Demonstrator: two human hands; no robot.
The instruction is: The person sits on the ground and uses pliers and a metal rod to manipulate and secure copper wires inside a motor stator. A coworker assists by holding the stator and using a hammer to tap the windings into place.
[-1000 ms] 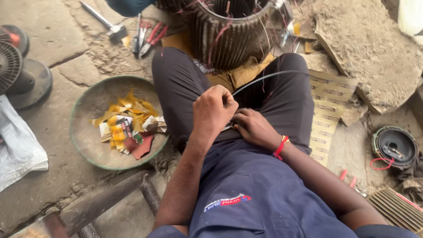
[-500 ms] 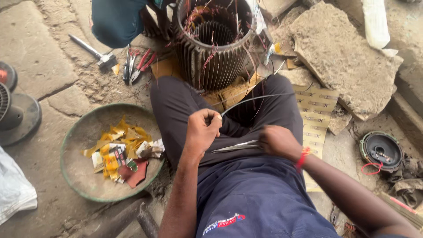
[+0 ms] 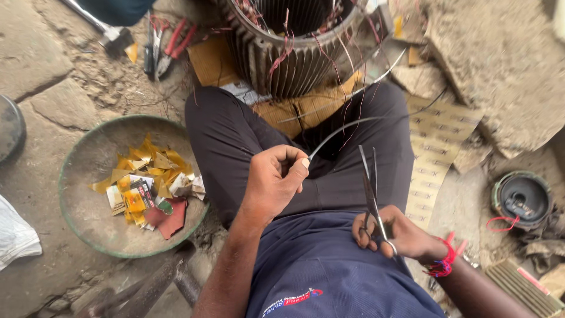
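My left hand (image 3: 273, 181) pinches the end of a thin grey sleeve or wire (image 3: 353, 122) that curves up and right over my lap toward the motor stator (image 3: 294, 47). My right hand (image 3: 395, 234) grips a pair of scissors (image 3: 369, 182), blades partly apart and pointing up, a little to the right of the sleeve and apart from it. The ribbed stator stands between my knees with red winding wires hanging out of it. A red thread band sits on my right wrist (image 3: 441, 259).
A round metal pan (image 3: 76, 176) at left holds yellow and white paper scraps. Pliers and cutters (image 3: 168, 44) and a hammer (image 3: 112, 32) lie at the top left. Cardboard sheets (image 3: 435, 153), a stone slab (image 3: 500, 76) and a small round part (image 3: 521, 199) lie at right.
My hands have parted. The left one has lifted with the sleeve end, and the right one has dropped lower right and turned the scissors upright with the blades apart.
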